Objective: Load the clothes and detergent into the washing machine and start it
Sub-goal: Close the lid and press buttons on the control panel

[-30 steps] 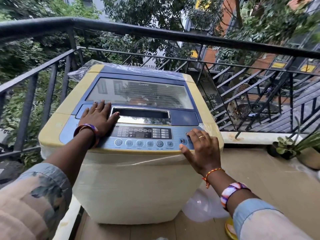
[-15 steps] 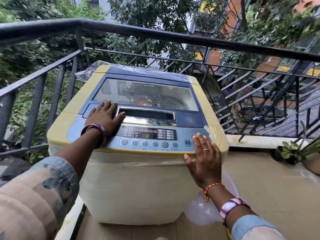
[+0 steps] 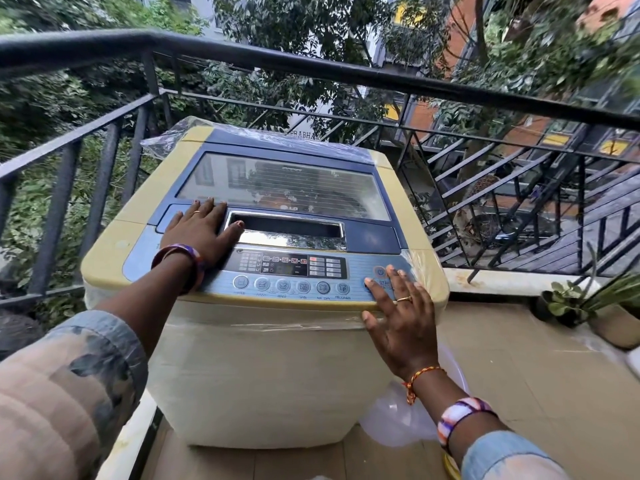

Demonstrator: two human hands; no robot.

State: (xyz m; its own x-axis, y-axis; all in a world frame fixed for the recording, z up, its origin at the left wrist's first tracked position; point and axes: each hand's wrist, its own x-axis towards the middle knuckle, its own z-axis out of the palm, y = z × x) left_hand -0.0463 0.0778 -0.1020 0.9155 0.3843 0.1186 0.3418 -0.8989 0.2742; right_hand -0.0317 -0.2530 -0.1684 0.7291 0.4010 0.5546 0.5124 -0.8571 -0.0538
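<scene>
Here, right hand (image 3: pixel 398 313) fingertips seemingly touch washing machine (image 3: pixel 266 368) start button (image 3: pixel 382 285).

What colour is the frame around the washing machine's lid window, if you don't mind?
Dark blue lid frame, clearest in the head view.

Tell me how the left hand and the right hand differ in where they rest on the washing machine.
The left hand lies flat on the closed lid, beside the lid handle recess; the right hand sits at the control panel's right end, fingertips by the start and power buttons, its thumb hanging over the front edge. The left wrist shows one bangle, the right a thread and a bangle. Both are open, each wearing a ring.
</scene>
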